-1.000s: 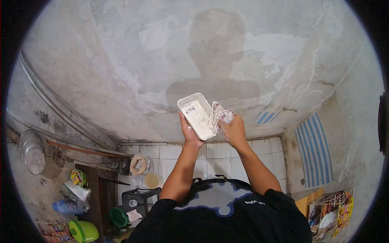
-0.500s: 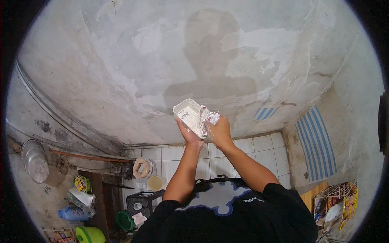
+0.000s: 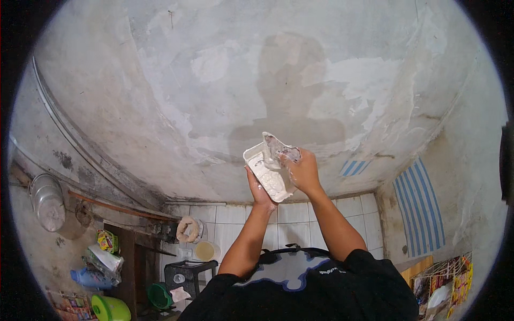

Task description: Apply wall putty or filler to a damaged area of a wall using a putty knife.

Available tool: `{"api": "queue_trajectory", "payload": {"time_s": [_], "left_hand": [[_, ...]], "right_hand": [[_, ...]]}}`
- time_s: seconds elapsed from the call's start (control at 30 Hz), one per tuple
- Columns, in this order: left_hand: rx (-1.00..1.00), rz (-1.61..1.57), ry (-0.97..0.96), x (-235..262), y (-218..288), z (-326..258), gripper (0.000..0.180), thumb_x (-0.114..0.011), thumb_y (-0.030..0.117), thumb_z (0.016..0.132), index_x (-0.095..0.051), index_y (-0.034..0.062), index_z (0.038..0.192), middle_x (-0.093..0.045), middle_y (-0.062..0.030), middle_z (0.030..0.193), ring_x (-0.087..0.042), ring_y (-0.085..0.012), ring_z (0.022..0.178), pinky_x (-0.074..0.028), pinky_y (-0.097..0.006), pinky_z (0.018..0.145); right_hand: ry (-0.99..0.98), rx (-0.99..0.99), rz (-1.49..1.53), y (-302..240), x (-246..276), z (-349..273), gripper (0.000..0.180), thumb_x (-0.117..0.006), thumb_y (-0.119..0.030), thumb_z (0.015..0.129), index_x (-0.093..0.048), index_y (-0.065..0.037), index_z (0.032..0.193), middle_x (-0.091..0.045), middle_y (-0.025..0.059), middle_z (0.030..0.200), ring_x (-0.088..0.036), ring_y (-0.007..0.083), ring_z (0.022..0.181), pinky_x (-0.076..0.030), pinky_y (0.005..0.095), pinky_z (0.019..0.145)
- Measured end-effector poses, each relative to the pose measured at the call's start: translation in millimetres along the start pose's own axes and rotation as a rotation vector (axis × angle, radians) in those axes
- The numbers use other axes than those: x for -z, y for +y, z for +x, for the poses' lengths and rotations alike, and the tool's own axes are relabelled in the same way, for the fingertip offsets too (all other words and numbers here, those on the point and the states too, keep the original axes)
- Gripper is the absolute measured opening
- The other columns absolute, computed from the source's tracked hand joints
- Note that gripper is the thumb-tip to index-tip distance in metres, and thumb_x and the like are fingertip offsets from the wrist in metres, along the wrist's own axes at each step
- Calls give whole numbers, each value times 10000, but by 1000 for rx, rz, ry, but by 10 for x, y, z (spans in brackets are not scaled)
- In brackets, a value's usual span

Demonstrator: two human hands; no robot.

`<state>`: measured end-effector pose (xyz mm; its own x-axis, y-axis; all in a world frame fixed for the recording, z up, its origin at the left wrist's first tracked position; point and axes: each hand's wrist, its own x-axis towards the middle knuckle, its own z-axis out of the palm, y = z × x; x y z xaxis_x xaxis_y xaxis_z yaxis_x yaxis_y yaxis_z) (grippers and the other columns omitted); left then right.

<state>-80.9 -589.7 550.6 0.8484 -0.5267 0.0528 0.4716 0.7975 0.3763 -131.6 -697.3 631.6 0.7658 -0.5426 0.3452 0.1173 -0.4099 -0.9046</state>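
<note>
A pale rectangular plastic tub [image 3: 248, 154] rests in my left hand [image 3: 259, 193], whose fingers wrap its near left side. Wet white paste [image 3: 276, 184] coats the inside of the tub. Over its right half, my right hand [image 3: 304, 172] grips a flat scraper [image 3: 274, 145] smeared with the same paste. The scraper's broad edge points up and left above the far end of the tub; its handle is hidden in my fist. White smears mark both hands. Behind them rises a grey wall [image 3: 214, 117] with whitish patches.
White floor tiles [image 3: 230, 215] lie below the wall. At left are a black stool [image 3: 179, 267], a green basin [image 3: 159, 295], a round container of pale liquid [image 3: 205, 251], an open sack [image 3: 188, 229] and a hanging metal pot [image 3: 48, 203]. Blue-striped material [image 3: 420, 208] covers part of the right wall.
My right hand has turned the scraper from the tub's right side up toward its far end. The paste inside now looks lumpier. Tub and hands sit slightly lower and further right in view.
</note>
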Motion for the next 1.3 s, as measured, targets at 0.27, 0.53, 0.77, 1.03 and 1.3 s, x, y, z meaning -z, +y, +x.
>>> {"api": "queue_trajectory", "payload": {"time_s": [0.27, 0.53, 0.77, 1.03, 1.3], "left_hand": [[124, -33, 19, -57, 179, -11, 703, -338, 674, 999, -499, 148, 1436, -598, -97, 1358, -607, -295, 1211, -512, -466, 1025], [55, -64, 154, 30, 247, 40, 691, -338, 687, 998, -520, 170, 1419, -589, -92, 1369, -604, -329, 1203, -507, -505, 1019], [-51, -116, 217, 129, 400, 331, 658, -311, 609, 1029, -501, 126, 1434, -575, -140, 1396, -584, -384, 1230, -465, -557, 1056], [-9, -47, 305, 197, 467, 409, 685, -226, 604, 1048, -436, 123, 1487, -500, -140, 1479, -494, -382, 1342, -400, -561, 1118], [94, -178, 276, -162, 520, 218, 750, -226, 682, 1013, -438, 147, 1494, -486, -103, 1504, -460, -394, 1373, -334, -627, 1134]], "right_hand": [[-192, 350, -101, -142, 227, 52, 202, -684, -78, 789, -768, -53, 970, -725, 148, 888, -622, 339, 814, -503, 420, 762], [-304, 353, -223, -9, 345, -10, 235, -711, -13, 749, -779, -87, 962, -684, 126, 883, -626, 331, 841, -511, 395, 770], [-275, 778, -256, 73, 276, -138, 247, -732, -45, 776, -776, -106, 1011, -733, 92, 930, -674, 322, 910, -533, 402, 773], [-335, 748, -274, 207, 301, -308, 242, -741, -122, 818, -763, -127, 1058, -748, 83, 1074, -704, 305, 1000, -547, 433, 903], [-139, 621, -149, 79, 341, -315, 164, -732, -105, 860, -754, -82, 1021, -757, 103, 979, -728, 271, 852, -563, 377, 770]]}}
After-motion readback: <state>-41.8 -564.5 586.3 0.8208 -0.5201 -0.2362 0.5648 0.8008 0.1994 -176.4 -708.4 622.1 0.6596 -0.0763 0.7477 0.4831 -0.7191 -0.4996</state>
